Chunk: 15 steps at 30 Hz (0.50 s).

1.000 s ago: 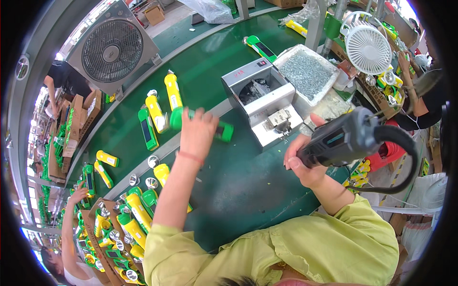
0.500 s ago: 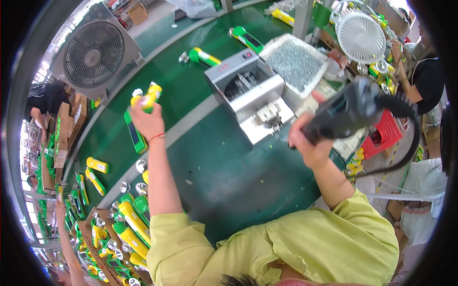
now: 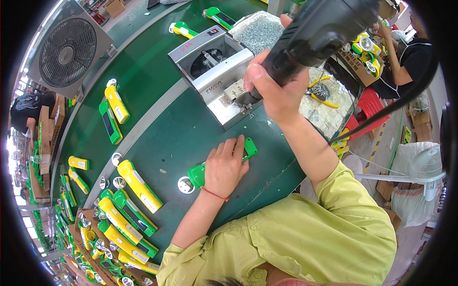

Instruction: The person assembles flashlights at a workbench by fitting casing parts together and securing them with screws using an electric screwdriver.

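Note:
My left hand [image 3: 223, 167] is wrapped over a green flashlight body [image 3: 196, 175] lying on the green work table, with a round silver reflector [image 3: 186, 185] at its head end. In my right hand [image 3: 279, 90] is a black electric screwdriver [image 3: 317, 38], with its cable running off to the right. Its lower end reaches down beside the front of a grey screw feeder [image 3: 224, 83]. My right hand partly hides the spot where its tip meets the feeder. Screws show inside the feeder's drum.
Behind the feeder stands a tray of loose screws [image 3: 257, 35]. Yellow-handled pliers [image 3: 324, 93] lie to the right. Several yellow and green flashlights [image 3: 139, 187] lie at the left, and others sit on the conveyor belt [image 3: 143, 62]. A co-worker [image 3: 415, 64] is at the far right.
My left hand has left the yellow flashlight on the belt and come right, onto the green one on the table. My right hand has carried the screwdriver left to the feeder.

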Available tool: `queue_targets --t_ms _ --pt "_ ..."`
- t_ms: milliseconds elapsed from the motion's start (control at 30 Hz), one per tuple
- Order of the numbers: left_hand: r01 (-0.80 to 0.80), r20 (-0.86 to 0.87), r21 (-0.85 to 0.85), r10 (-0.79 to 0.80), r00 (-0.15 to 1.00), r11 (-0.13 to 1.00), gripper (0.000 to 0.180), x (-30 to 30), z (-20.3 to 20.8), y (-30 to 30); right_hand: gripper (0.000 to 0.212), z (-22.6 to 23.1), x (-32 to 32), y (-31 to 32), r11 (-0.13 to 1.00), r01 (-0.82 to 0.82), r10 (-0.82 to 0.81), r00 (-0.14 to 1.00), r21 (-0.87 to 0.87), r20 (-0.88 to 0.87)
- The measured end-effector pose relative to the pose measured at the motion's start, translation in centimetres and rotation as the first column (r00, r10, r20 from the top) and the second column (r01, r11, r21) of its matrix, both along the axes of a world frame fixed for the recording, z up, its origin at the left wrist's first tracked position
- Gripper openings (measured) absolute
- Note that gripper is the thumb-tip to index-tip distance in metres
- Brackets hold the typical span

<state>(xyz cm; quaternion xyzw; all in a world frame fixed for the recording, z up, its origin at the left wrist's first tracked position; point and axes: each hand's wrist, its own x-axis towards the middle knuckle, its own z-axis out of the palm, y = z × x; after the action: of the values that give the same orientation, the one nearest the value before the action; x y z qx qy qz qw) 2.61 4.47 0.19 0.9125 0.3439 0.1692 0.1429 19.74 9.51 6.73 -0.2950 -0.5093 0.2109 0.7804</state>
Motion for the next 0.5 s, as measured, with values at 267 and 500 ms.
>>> queue_targets --t_ms 267,500 --pt "-0.041 -0.016 -0.049 0.04 0.999 0.998 0.049 0.4 -0.1 0.3 0.055 -0.5 -0.8 0.1 0.965 0.024 0.009 0.992 -0.261 0.124" --pt "-0.071 -0.031 -0.041 0.07 0.997 0.997 0.045 1.4 -0.2 0.2 0.048 -0.4 -0.5 -1.8 0.945 -0.078 0.062 0.996 -0.317 -0.062"
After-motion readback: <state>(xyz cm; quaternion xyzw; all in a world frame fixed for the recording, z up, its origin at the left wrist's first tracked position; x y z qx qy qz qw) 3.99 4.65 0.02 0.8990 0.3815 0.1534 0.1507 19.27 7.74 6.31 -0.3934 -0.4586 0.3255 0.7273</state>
